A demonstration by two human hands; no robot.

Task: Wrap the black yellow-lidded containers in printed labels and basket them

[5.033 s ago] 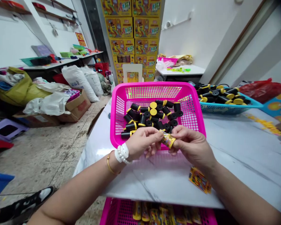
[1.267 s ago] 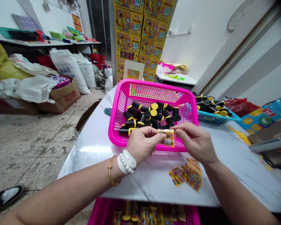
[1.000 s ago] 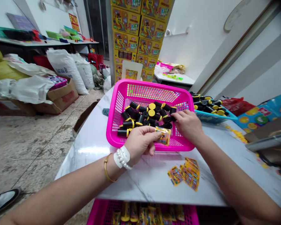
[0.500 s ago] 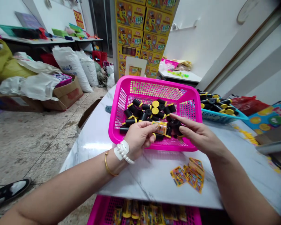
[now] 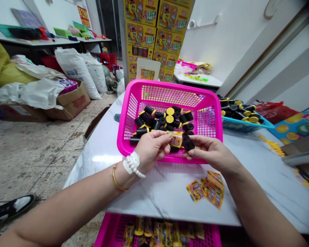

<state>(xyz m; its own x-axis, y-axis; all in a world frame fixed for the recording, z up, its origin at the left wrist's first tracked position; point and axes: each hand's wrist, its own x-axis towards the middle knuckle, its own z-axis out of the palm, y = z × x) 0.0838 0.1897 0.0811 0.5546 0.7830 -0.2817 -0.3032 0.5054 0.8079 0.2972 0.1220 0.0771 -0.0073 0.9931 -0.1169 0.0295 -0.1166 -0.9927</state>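
My left hand [image 5: 150, 147] pinches a yellow printed clear plastic sleeve [image 5: 176, 139] over the front of a pink basket [image 5: 213, 103]. In my right hand [image 5: 212, 151] is a small black cylinder [image 5: 188, 143], gripped between thumb and fingers at the sleeve's right end. Whether the cylinder has entered the sleeve I cannot tell. Inside the basket lie several black cylinders with yellow caps [image 5: 169, 119]. Flat printed sleeves [image 5: 212, 192] lie in a loose pile on the table, below my right hand.
A blue basket [image 5: 243, 127] of black and yellow cylinders stands at right on the marbled table [image 5: 92, 161]. Below the table's front edge, another pink basket [image 5: 106, 228] holds sleeved cylinders [image 5: 158, 233]. Stacked yellow boxes [image 5: 167, 41] rise behind; sacks [image 5: 76, 70] stand on the floor at left.
My right hand has moved left and slightly down, bringing the black cylinder against the sleeve's end. My left hand stays nearly in place with the sleeve.
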